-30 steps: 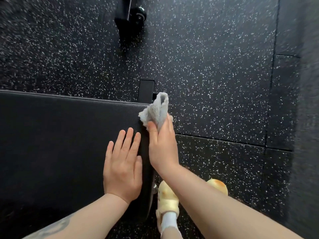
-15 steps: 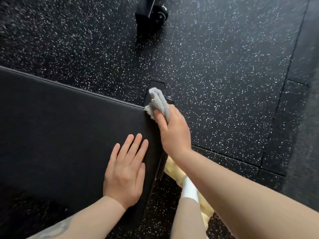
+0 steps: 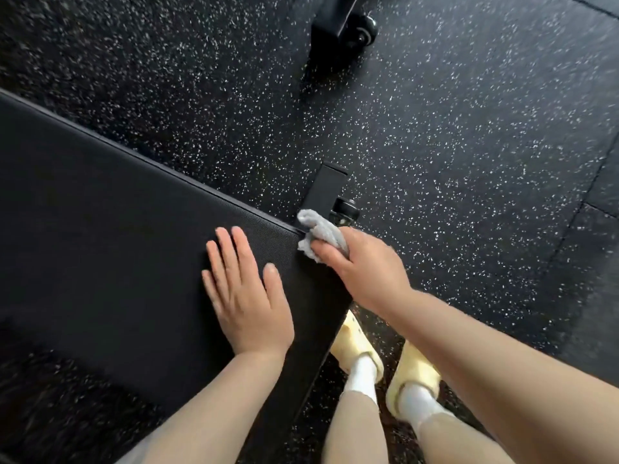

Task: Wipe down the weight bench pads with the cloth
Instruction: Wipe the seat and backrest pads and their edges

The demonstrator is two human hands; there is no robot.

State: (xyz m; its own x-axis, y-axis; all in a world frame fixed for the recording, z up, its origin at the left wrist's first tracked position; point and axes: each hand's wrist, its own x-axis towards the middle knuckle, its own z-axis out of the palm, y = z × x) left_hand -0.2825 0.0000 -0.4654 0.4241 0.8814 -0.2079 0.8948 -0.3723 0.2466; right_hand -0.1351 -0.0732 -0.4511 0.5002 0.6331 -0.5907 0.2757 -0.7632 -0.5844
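Observation:
A black weight bench pad (image 3: 107, 229) fills the left half of the head view, its end edge running down past my hands. My left hand (image 3: 244, 296) lies flat on the pad near that end, fingers straight. My right hand (image 3: 365, 269) grips a bunched grey cloth (image 3: 318, 234) and holds it against the far corner of the pad's end. Part of the cloth is hidden inside my fist.
The bench's black frame foot with a small wheel (image 3: 345, 209) sticks out just beyond the cloth. A second black foot with a wheel (image 3: 345, 25) stands farther off on the speckled rubber floor (image 3: 469, 145). My feet in yellow clogs (image 3: 358, 346) stand beside the pad's end.
My right hand has slid the cloth along the pad's end edge to its far corner. The view has tilted and both feet now show. My left hand stays flat on the pad.

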